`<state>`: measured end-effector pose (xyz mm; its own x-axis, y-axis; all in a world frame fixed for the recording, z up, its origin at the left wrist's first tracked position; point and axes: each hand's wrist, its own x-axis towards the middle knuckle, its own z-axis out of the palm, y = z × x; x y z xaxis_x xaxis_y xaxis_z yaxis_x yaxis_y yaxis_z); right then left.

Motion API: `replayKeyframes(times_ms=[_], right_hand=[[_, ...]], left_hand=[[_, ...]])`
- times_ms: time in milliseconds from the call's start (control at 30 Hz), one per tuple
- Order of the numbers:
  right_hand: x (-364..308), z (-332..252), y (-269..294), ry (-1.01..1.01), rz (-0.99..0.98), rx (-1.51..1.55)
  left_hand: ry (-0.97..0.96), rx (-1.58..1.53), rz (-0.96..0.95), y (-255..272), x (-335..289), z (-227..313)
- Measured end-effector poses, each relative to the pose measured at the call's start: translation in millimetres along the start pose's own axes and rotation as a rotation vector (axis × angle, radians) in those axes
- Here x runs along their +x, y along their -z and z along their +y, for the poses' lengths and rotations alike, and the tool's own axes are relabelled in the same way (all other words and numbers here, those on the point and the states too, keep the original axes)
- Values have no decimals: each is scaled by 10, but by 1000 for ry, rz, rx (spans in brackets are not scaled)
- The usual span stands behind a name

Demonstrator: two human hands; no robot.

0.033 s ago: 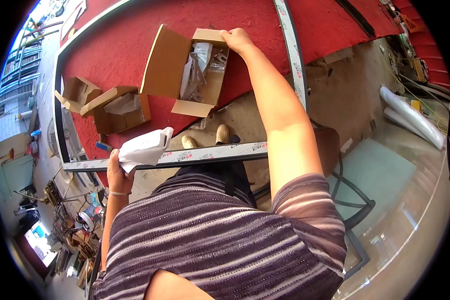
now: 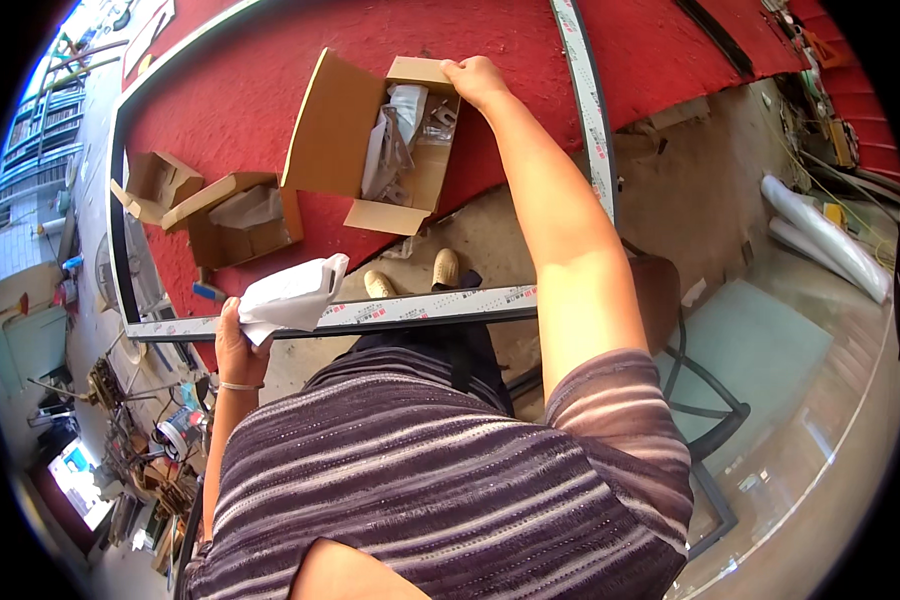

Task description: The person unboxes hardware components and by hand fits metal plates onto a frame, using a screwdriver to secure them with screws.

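Note:
My left hand (image 2: 238,338) is closed on a white plastic-wrapped piece (image 2: 288,297), held over the near rail of a long frame (image 2: 400,308). What lies inside the wrapping is hidden. Farther off, my right arm reaches out to an open cardboard box (image 2: 432,178). The fingers of my right hand (image 2: 476,80) pinch that box's far flap at its right corner. Inside the box lie metal brackets (image 2: 398,150) and clear plastic bags (image 2: 437,120). The large left lid (image 2: 335,130) stands folded outward.
Two smaller open cardboard boxes, one (image 2: 245,235) with white wrapping in it and another (image 2: 160,185), sit at left on the red cloth (image 2: 240,100). A chair (image 2: 710,435) and a glass sheet (image 2: 750,360) stand at right, near white rolls (image 2: 825,235). Tools clutter the lower left.

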<state>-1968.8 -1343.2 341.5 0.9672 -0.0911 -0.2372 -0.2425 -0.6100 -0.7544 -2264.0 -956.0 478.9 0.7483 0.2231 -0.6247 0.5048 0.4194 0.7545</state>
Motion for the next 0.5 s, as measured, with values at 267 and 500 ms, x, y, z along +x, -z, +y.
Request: replayKeyframes(times_ms=[267, 500], right_hand=[[-912, -691, 236, 310, 299, -243], [-985, -752, -94, 66, -61, -417]], left_hand=[[10, -20, -23, -56, 71, -105], [-11, 16, -50, -189, 72, -129]])
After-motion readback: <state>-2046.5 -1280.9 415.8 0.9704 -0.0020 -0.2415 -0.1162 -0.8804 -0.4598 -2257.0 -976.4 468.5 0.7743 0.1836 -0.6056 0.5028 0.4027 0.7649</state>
